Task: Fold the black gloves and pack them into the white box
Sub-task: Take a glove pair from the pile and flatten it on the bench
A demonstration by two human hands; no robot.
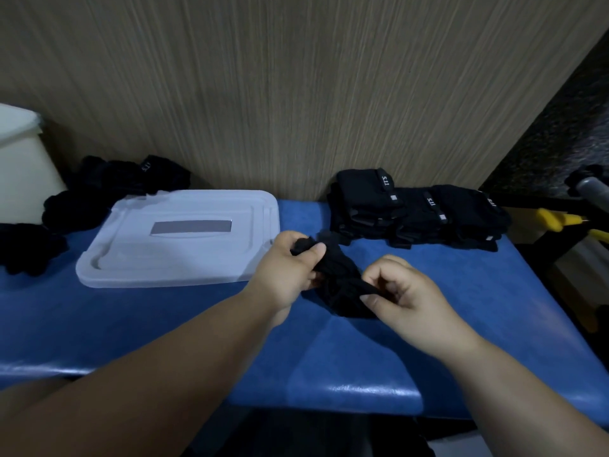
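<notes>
A crumpled black glove (339, 278) lies on the blue padded table (164, 324) between my hands. My left hand (286, 268) pinches its far upper end. My right hand (405, 291) pinches its near right edge. A stack of folded black gloves (415, 209) with small white labels stands at the back right against the wall. Loose unfolded black gloves (99, 192) are heaped at the back left. A white box (23, 153) shows partly at the far left edge; its inside is hidden.
A translucent white lid (184, 235) lies flat on the table left of my hands. A wood-grain wall (296, 94) backs the table. Yellow-handled tools (560, 222) and a dark frame stand beyond the table's right edge.
</notes>
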